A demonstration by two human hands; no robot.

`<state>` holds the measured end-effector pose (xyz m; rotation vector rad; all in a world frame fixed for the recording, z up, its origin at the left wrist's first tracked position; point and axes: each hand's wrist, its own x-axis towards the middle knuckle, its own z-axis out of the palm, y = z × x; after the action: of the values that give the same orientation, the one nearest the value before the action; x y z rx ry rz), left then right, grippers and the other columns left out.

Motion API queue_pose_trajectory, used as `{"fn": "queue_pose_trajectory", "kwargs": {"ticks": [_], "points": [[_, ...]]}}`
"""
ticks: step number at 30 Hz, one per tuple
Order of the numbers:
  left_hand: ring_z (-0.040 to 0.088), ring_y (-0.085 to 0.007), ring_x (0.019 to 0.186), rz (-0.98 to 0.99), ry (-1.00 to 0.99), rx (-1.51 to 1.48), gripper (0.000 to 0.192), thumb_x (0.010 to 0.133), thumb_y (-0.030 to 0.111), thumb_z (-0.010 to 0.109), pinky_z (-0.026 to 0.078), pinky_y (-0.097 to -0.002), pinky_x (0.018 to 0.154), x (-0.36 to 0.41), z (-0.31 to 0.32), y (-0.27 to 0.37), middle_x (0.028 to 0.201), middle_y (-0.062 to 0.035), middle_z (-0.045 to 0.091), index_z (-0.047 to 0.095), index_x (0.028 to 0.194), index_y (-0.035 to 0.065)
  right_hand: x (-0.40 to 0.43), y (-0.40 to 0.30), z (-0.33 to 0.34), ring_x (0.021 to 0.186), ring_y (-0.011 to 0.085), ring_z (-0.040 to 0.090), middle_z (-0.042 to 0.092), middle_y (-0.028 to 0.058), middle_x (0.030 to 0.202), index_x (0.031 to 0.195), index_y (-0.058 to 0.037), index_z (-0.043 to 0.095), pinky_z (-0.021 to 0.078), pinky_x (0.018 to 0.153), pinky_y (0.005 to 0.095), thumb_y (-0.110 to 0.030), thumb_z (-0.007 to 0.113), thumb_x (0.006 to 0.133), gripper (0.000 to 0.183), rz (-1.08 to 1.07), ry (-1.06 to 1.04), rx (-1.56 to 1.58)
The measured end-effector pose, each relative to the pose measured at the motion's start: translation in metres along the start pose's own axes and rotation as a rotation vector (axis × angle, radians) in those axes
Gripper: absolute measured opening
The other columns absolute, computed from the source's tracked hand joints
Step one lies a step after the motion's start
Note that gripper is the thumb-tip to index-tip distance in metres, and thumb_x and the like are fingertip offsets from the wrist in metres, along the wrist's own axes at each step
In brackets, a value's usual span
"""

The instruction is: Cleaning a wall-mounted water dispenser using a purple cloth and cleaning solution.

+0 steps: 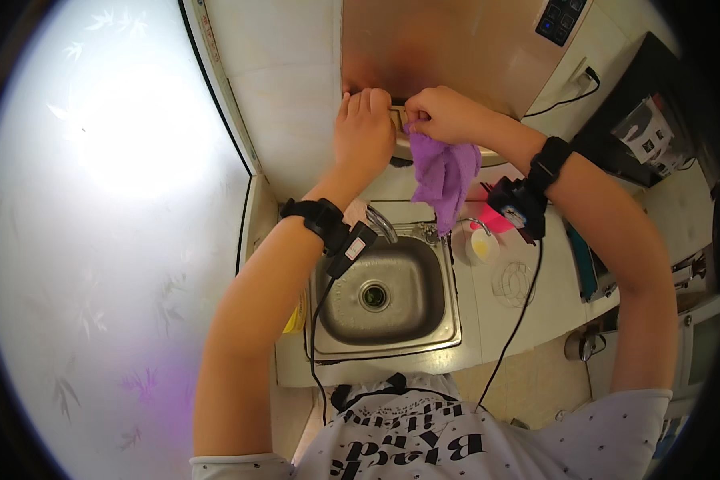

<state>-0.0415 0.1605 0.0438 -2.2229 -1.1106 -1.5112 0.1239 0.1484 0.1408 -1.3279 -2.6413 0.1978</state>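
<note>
A purple cloth [445, 168] hangs in loose folds from my right hand [441, 114], its top pinched between the fingers. Its lower tip dangles by the back right corner of the steel sink [321, 327]. To the left, my left hand [366, 126] has its fingers bent at the lower edge of a wall-mounted appliance with a glossy copper-coloured front panel [444, 42]. Whether those fingers grip anything is hidden. A narrow tan part [399, 120] of the appliance's underside shows between both hands.
Behind the sink rises a chrome faucet [383, 223]. Right of it stand a white cup [483, 247], a pink container [493, 219] and a wire rack [513, 284]. A frosted window [156, 252] lies left. Black cables [519, 318] trail from my wrist devices.
</note>
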Motion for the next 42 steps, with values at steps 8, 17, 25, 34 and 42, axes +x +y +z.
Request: {"fn": "queue_pose_trajectory", "kwargs": {"ticks": [8, 17, 25, 34, 42], "points": [[0.057, -0.0301, 0.1, -0.037, -0.01, 0.037, 0.019, 0.08, 0.006, 0.058, 0.041, -0.0485, 0.104, -0.001, 0.003, -0.004, 0.095, -0.0088, 0.056, 0.049, 0.097, 0.0074, 0.008, 0.009, 0.014, 0.065, 0.0319, 0.064, 0.065, 0.0156, 0.071, 0.078, -0.0009, 0.065, 0.0486, 0.06, 0.04, -0.012, 0.071, 0.077, 0.013, -0.057, 0.135, -0.048], [0.056, -0.0308, 0.103, -0.013, -0.011, 0.045, 0.021, 0.08, 0.007, 0.059, 0.041, -0.0485, 0.104, 0.002, 0.007, 0.0, 0.097, -0.009, 0.057, 0.048, 0.099, 0.0067, 0.014, 0.014, 0.02, 0.075, 0.0379, 0.063, 0.066, 0.018, 0.077, 0.081, -0.0008, 0.064, 0.0491, 0.067, 0.0445, -0.012, 0.068, 0.08, 0.012, 0.06, 0.249, -0.12], [0.057, -0.0333, 0.098, -0.011, -0.032, -0.019, 0.016, 0.084, 0.006, 0.055, 0.043, -0.0443, 0.096, 0.0, 0.0, 0.0, 0.096, -0.011, 0.06, 0.048, 0.098, 0.0073, -0.006, -0.001, 0.018, 0.078, 0.0397, 0.063, 0.064, 0.0195, 0.078, 0.081, -0.0003, 0.063, 0.0487, 0.068, 0.0461, -0.013, 0.067, 0.081, 0.014, 0.023, 0.154, -0.042], [0.059, -0.0311, 0.096, -0.062, -0.063, -0.01, 0.012, 0.086, 0.01, 0.056, 0.046, -0.0451, 0.096, -0.001, -0.005, -0.001, 0.093, -0.0099, 0.059, 0.048, 0.095, 0.0074, -0.003, 0.001, 0.018, 0.075, 0.0362, 0.063, 0.065, 0.0188, 0.077, 0.086, -0.0012, 0.066, 0.0495, 0.069, 0.0434, -0.016, 0.066, 0.084, 0.015, 0.02, 0.161, -0.042], [0.058, -0.0295, 0.098, -0.026, -0.119, -0.075, 0.012, 0.086, 0.007, 0.056, 0.047, -0.0436, 0.088, 0.0, -0.03, -0.001, 0.093, -0.0089, 0.058, 0.049, 0.095, 0.0068, -0.035, 0.027, -0.046, 0.075, 0.0139, 0.059, 0.066, 0.0024, 0.085, 0.091, -0.0038, 0.067, 0.0483, 0.07, 0.0307, -0.018, 0.06, 0.09, 0.016, 0.088, -0.084, 0.202]]}}
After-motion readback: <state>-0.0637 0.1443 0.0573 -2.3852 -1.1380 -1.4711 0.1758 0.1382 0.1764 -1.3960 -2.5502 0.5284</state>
